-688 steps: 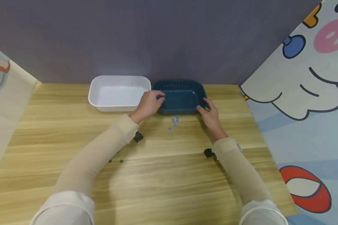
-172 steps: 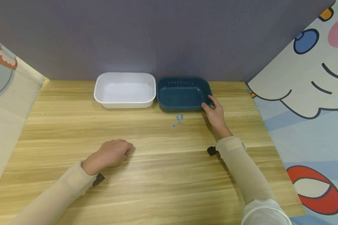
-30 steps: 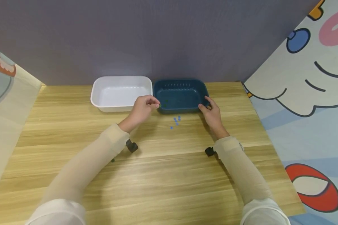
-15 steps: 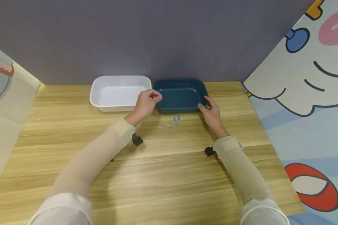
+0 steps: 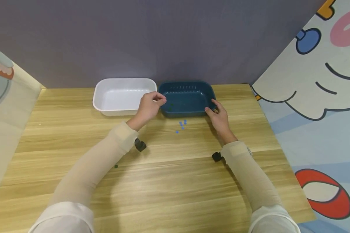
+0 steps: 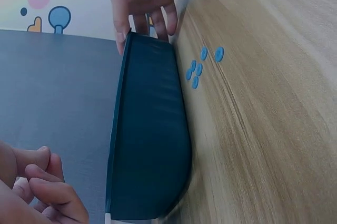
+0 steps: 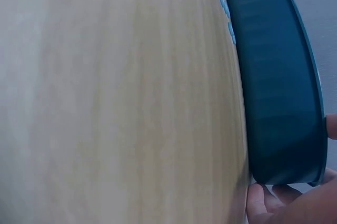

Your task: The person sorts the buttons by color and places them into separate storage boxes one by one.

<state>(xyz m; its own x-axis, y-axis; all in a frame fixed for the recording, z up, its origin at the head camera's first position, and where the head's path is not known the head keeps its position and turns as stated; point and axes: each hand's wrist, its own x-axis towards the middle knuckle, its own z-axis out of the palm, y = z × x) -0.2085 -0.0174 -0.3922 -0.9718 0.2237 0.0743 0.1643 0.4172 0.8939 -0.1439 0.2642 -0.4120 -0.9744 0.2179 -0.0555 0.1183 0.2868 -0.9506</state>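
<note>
In the head view my left hand (image 5: 150,105) hovers over the near left corner of a dark teal plastic tray (image 5: 189,114). Its thumb and forefinger tips meet and the other fingers curl; the left wrist view shows no object between the fingertips (image 6: 43,154). My right hand (image 5: 218,119) grips the tray's near right corner, thumb at the front rim and fingers round the side. A few small green buttons (image 5: 171,105) lie inside the tray. Several blue buttons (image 6: 198,69) are on the table just in front of it.
A white tray (image 5: 122,112) stands left of the teal one, against the grey partition (image 5: 175,42). One dark green button (image 5: 116,166) lies on the wooden table (image 5: 175,194) beside my left forearm. Cartoon-printed panels (image 5: 318,136) flank the table.
A second ago my left hand pinched a green button near the teal tray's left rim. It rose over the tray, then drew slightly left, with no button visible in it now. My right hand stayed.
</note>
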